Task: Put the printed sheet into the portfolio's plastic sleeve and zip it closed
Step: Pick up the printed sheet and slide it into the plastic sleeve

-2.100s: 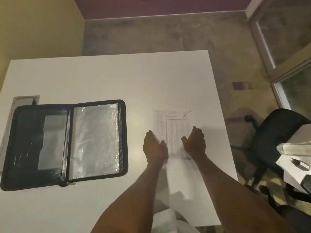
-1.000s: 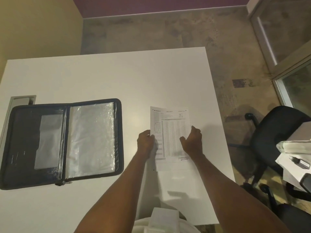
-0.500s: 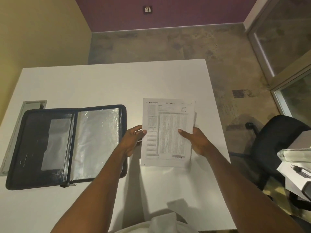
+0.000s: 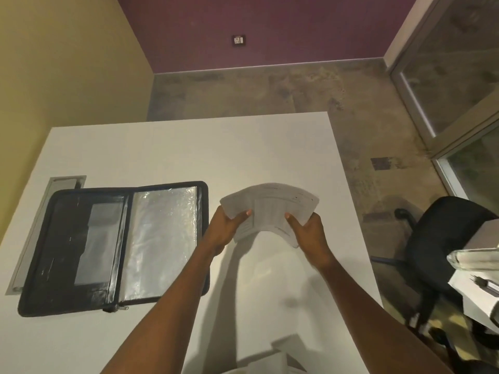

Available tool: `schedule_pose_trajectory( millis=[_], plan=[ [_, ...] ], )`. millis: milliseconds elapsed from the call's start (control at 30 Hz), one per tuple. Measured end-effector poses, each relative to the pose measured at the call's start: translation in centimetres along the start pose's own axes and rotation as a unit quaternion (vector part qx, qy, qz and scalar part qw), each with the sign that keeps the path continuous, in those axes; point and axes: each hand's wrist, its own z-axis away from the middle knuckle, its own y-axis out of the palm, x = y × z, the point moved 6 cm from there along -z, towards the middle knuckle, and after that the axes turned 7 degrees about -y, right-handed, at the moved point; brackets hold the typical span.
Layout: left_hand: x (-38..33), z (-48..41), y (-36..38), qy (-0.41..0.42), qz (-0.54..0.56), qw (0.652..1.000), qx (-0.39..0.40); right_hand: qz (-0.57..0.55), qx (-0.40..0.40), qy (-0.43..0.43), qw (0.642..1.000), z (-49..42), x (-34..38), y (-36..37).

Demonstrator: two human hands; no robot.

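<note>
The printed sheet (image 4: pixel 270 209) is up off the worktop (image 4: pixel 189 152), held in the air just right of the open portfolio (image 4: pixel 64 225) and bowed into an upward arch between the two hands. The left hand (image 4: pixel 225 230) pinches its left edge and the right hand (image 4: pixel 307 232) its right edge; on each, the thumb lies on the printed face and the other fingers (image 4: pixel 313 220) curl underneath, closed on the paper. The arch suggests how it will handle: very light, thin and floppy, with no stiffness of its own, quick to crease if squeezed or jammed. Gripping at opposite edges, as here, looks like the sound hold, since a slight bow lends it enough stiffness to feed edge-first. The plastic sleeve (image 4: pixel 162 238) on the portfolio's right half looks glossy and wrinkled, probably limp and clingy, so one hand may have to lift its mouth; where that mouth is cannot be told. The zip pull (image 4: pixel 118 308) lies at the near edge by the spine.
</note>
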Motion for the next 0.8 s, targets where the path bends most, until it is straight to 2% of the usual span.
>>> schedule_pose_trajectory(
  millis=[133,367,800],
  plan=[
    [-0.1,0.5,-0.1,0.045,-0.020,0.999,-0.019,-0.016,-0.009,0.004,1.000,0.3,-0.5,0.5],
    [1.4,0.2,0.0,0.005,-0.031,0.998,-0.047,-0.038,-0.020,0.048,0.998,-0.1,-1.8,0.6],
    [3.8,-0.6,-0.1,-0.023,0.005,0.996,-0.082,-0.027,-0.001,0.050,0.998,-1.0,-2.9,0.5]
  ],
)
